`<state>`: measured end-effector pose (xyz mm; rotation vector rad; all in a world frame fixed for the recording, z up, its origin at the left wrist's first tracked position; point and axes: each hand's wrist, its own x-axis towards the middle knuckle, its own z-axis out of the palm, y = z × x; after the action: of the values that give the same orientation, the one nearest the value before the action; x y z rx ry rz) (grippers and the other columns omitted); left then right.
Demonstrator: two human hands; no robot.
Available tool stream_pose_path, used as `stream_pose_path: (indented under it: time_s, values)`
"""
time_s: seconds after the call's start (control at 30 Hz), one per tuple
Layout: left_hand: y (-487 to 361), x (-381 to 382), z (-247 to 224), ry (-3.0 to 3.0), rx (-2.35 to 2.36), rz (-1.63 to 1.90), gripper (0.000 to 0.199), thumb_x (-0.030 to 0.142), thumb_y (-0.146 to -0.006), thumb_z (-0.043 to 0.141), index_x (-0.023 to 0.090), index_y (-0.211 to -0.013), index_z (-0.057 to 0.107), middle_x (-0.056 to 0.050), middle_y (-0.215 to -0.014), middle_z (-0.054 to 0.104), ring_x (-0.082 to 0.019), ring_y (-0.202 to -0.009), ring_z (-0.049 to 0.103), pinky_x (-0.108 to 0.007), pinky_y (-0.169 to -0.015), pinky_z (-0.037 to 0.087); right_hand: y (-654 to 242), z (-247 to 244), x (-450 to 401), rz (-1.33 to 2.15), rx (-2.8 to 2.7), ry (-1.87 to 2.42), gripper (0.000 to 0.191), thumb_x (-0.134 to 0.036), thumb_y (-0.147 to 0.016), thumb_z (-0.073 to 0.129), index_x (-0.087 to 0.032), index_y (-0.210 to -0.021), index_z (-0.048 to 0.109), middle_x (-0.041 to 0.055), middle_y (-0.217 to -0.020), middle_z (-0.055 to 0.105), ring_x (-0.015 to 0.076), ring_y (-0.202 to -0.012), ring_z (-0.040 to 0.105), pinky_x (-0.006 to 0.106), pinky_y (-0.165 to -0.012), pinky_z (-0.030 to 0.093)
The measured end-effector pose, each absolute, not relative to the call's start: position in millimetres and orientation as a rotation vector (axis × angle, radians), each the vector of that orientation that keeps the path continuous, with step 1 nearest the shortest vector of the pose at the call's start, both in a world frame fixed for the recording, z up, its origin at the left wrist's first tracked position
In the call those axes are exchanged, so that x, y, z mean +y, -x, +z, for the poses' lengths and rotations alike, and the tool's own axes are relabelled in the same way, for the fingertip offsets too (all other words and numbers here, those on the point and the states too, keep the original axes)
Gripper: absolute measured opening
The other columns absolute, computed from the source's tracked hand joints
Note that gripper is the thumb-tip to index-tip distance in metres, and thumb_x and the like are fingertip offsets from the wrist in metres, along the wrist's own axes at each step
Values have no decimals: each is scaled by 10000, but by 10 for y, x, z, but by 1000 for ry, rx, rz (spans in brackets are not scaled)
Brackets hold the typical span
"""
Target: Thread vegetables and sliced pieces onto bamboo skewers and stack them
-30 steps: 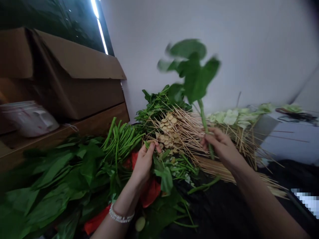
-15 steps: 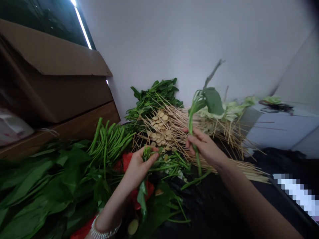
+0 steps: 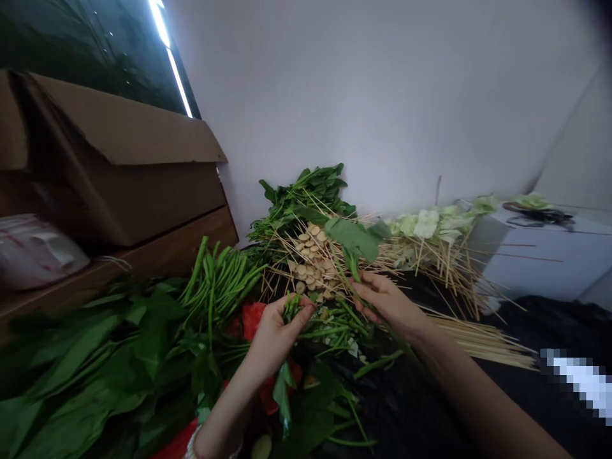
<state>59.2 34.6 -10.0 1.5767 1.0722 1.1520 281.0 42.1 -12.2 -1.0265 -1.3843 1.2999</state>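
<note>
Near the centre, my left hand [image 3: 282, 331] is closed around a small bunch of green stems [image 3: 291, 308], with a leaf hanging below it. To its right, my right hand [image 3: 385, 303] pinches a leafy green stalk [image 3: 356, 239], its leaves pointing up and its stem running down past the palm. Cut green stem pieces [image 3: 335, 328] lie between and below the hands. Behind them are skewers threaded with round pale slices [image 3: 313, 258].
Large green leaves [image 3: 90, 363] and a stem bundle [image 3: 220, 274] lie left. Leafy greens [image 3: 310, 191] and cabbage skewers [image 3: 435, 226] stand by the wall. Bare sticks [image 3: 478, 338] lie right. A cardboard box [image 3: 138, 197] is on the left ledge.
My right hand has lowered the stalk, whose leaves now lean left over the skewers. My left hand still grips its bunch. The whole view has shifted slightly.
</note>
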Motion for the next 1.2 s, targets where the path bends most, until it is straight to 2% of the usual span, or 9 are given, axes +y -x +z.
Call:
stream_pose_path:
  time_s: [0.17, 0.27, 0.33, 0.5, 0.6, 0.73, 0.9, 1.07, 1.2]
  values:
    - [-601, 304, -98, -1681, 1100, 1217, 226, 368, -798, 667, 144, -772, 674, 11, -615, 593, -114, -559, 513, -211, -542, 415, -2790, -201, 471, 1194, -1476, 1093, 379, -537, -803, 638, -200, -934, 525, -86, -549, 531, 35, -327, 339, 164, -329, 227]
    - [-595, 280, -148, -1909, 1129, 1303, 150, 294, -846, 632, 166, -839, 711, -34, -772, 703, -162, -707, 629, -246, -659, 482, -2791, -215, 488, 1124, -1491, 1144, 337, -490, -804, 638, -199, -920, 514, -83, -540, 523, 48, -346, 353, 175, -346, 242]
    - [-577, 284, -193, -2147, 1126, 1385, 147, 225, -870, 600, 185, -934, 726, -48, -842, 716, -172, -766, 651, -259, -707, 495, -2790, -212, 489, 1091, -1505, 1182, 301, -459, -803, 633, -204, -908, 512, -76, -552, 525, 57, -362, 362, 184, -353, 246]
    - [-513, 355, -284, -2607, 1068, 1506, 442, 45, -869, 483, 220, -1246, 630, -44, -871, 658, -149, -774, 633, -245, -698, 510, -2774, -205, 466, 1010, -1583, 1205, 234, -399, -787, 645, -219, -845, 508, -43, -663, 566, 89, -453, 470, 217, -410, 335]
    - [-494, 393, -286, -2810, 1139, 1383, 527, -5, -848, 452, 227, -1304, 582, -52, -924, 653, -162, -836, 641, -259, -736, 518, -2771, -202, 441, 987, -1652, 1185, 198, -366, -795, 636, -218, -855, 519, -30, -753, 593, 108, -533, 530, 245, -492, 424]
    - [-485, 419, -275, -2941, 1216, 1155, 440, -1, -864, 434, 193, -1215, 614, -61, -933, 660, -184, -858, 646, -266, -707, 520, -2783, -176, 409, 966, -1742, 1206, 152, -325, -807, 616, -220, -815, 506, -28, -775, 583, 112, -560, 535, 252, -512, 443]
    - [-486, 441, -340, -2881, 1252, 1038, 238, 114, -881, 539, 178, -1086, 642, -69, -936, 658, -193, -839, 649, -277, -704, 517, -2794, -80, 352, 1011, -1729, 1220, 144, -321, -815, 604, -223, -838, 501, -32, -779, 601, 104, -548, 538, 232, -482, 417]
    - [-535, 449, -301, -2569, 1216, 1306, 126, 134, -830, 566, 166, -889, 673, -43, -825, 634, -163, -740, 614, -267, -704, 497, -2807, 69, 264, 1268, -1734, 1150, 200, -356, -839, 583, -229, -946, 470, -38, -751, 618, 82, -488, 496, 199, -427, 351]
    - [-498, 506, -198, -2097, 1289, 1558, 112, 158, -792, 553, 172, -751, 657, -7, -706, 604, -139, -647, 560, -245, -631, 451, -2847, 99, 251, 1285, -1724, 1108, 211, -348, -836, 585, -224, -964, 474, -35, -753, 603, 72, -494, 473, 192, -429, 319]
